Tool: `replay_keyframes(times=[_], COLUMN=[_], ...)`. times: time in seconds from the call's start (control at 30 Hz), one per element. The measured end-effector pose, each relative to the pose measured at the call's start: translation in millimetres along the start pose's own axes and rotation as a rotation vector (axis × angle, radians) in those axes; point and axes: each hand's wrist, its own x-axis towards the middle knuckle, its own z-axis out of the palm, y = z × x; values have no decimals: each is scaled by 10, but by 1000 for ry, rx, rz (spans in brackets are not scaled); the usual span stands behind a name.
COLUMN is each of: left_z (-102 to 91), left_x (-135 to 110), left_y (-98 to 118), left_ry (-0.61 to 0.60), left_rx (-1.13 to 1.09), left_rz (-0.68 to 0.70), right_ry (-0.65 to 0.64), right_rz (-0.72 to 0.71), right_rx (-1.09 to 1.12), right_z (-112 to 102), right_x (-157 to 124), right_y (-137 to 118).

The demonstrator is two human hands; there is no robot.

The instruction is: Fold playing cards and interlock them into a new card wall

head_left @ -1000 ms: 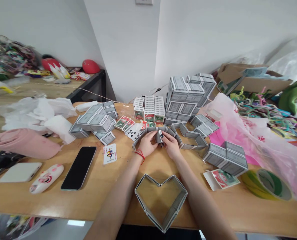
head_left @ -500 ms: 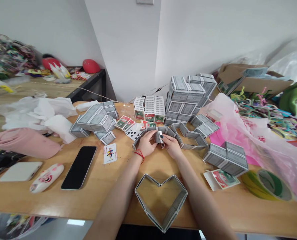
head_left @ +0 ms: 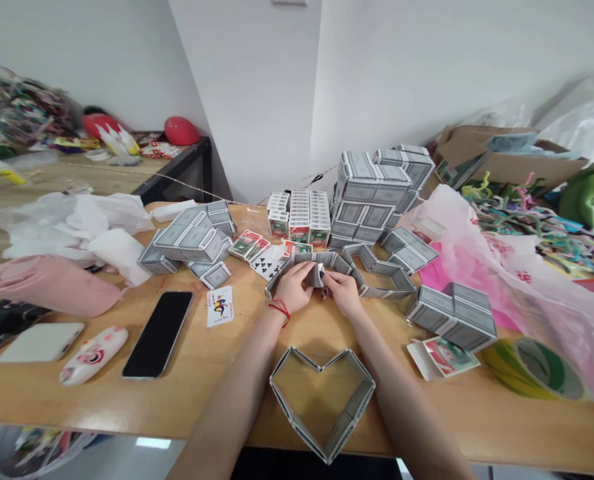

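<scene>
My left hand (head_left: 294, 288) and my right hand (head_left: 343, 292) meet over a frame of folded playing cards (head_left: 273, 283) with grey patterned backs, standing on edge. Both hands pinch a folded playing card (head_left: 315, 275) at the frame's near side. Part of the frame is hidden behind my fingers. Between my forearms stands a heart-shaped card frame (head_left: 289, 407), apart from both hands. Another angular card frame (head_left: 387, 292) sits just right of my right hand. Left of my left hand lie a joker card (head_left: 220, 307) and a spread of clubs cards (head_left: 265, 264).
Card-box blocks (head_left: 197, 237) stand at left, with a taller card stack (head_left: 371, 190) behind right. Rows of card decks (head_left: 299, 215) line the back. A phone (head_left: 159, 335), a pink pouch (head_left: 51, 283), a tape roll (head_left: 534, 368) and a plastic bag (head_left: 521, 287) lie around the table.
The right fingers have shifted slightly around the folded card, which looks a little more turned. Both hands stay in nearly the same place; everything else on the table is unmoved.
</scene>
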Motion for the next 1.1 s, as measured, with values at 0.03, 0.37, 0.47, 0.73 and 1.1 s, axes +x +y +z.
replay_keyframes(times=[0.03,0.37,0.47,0.73,1.1], left_z=[0,7,5,21,29], left_x=[0,3,7,29,13], left_y=[3,1,11,1,-35], left_ry=[0,-10,5,73,31], left_rx=[5,0,18,66,84], left_rz=[2,-10,-12,-43,-35], right_ry=[9,76,68,-22,-79], right_rz=[-10,-45,-75,-94,-108], right_rx=[-28,-166,-159,-138,-140], right_z=[2,22,15,63,45], right_x=[-2,-12,-12,-46,-34], right_y=[-3,-11,1,78,115])
